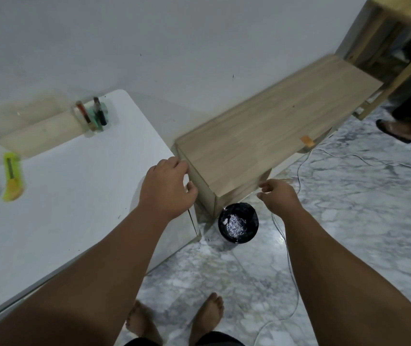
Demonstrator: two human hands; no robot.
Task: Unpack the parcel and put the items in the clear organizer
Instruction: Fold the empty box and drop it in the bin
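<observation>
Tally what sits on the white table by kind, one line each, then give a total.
Clear organizer: 1
Pens standing in the organizer: 2
Yellow-green utility knife: 1
Total: 4
Both hands, left and right, hold nothing, and no parcel is in view.

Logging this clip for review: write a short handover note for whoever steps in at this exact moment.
Left hand: empty, open, over the white table's right corner.
Right hand: empty, fingers loosely spread above the black bin, which holds paper scraps.
Clear organizer: at the table's far edge, pens standing in it.
Yellow cutter: on the table, left side.
Done: apparently the packing waste is binned and the pens stowed.
Left: no parcel is in view; check nothing remains.
</observation>
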